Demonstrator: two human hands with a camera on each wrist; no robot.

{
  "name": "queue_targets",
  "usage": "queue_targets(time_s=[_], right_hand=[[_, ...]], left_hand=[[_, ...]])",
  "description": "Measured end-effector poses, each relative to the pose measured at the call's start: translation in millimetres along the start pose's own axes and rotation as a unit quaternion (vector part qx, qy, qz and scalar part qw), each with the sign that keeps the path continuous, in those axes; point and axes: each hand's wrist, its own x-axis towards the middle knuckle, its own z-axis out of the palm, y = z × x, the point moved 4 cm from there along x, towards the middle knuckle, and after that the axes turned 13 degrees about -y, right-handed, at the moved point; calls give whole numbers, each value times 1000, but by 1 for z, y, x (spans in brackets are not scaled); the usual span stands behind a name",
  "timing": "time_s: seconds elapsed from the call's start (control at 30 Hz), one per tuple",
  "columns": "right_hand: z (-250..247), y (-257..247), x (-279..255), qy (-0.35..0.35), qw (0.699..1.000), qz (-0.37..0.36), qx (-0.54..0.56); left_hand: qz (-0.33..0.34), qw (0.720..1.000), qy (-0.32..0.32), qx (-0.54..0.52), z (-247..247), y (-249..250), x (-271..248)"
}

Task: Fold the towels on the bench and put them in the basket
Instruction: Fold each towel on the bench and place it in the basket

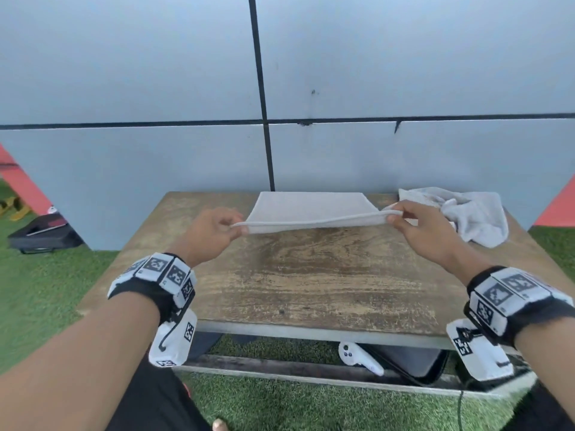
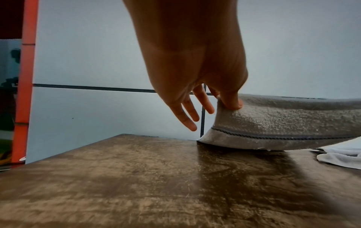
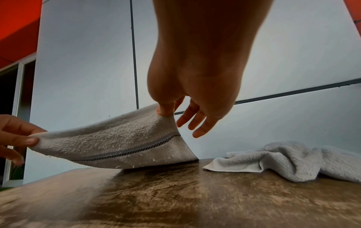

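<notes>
Head view. Item 1: towel [image 1: 311,209], pale grey, at 12 o'clock on the table [image 1: 311,275], far part lying flat, near edge lifted clear of the wood. Left hand [image 1: 211,234] pinches the near-left corner at 10 o'clock; right hand [image 1: 417,231] pinches the near-right corner at 2 o'clock. The edge between them sags slightly. Item 2: spare towel [image 1: 473,213], crumpled, at 2 o'clock, just beside the right hand, unfolded. No basket in view.

Left wrist view. Left hand [image 2: 195,74]: grip narrow, thumb and a finger closed on the towel [image 2: 283,123] corner, the other 3 fingers [image 2: 187,117] spread loose. A dark stitched band runs along the hem. The cloth's low fold touches the table [image 2: 136,177]. The spare towel [image 2: 341,157] shows at 3 o'clock.

Right wrist view. Right hand [image 3: 195,77]: grip narrow, pinching the towel [image 3: 117,146] corner, remaining fingers [image 3: 199,123] free. The left hand [image 3: 15,134] holds the opposite corner at 9 o'clock. The spare towel [image 3: 293,160] lies at 4 o'clock on the table [image 3: 175,200].

Handling, judged: light looped terry, soft and limp, not slippery, not fragile. It keeps no shape unsupported, so it is best taken at 2 corners on the hemmed edge and kept lightly taut. A 1-corner hold would probably let it bunch.
</notes>
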Motion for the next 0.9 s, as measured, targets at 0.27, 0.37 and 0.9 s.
queue_targets(time_s=[0.27, 0.37, 0.9], right_hand=[[-1, -25, -41, 38, 998, -5, 42], [-6, -32, -54, 37, 998, 3, 57], [-22, -49, -97, -115, 982, 68, 132]], left_hand=[[15, 998, 44, -44, -11, 15, -38], [13, 998, 40, -39, -14, 26, -51], [-47, 971, -184, -144, 2, 23, -95]])
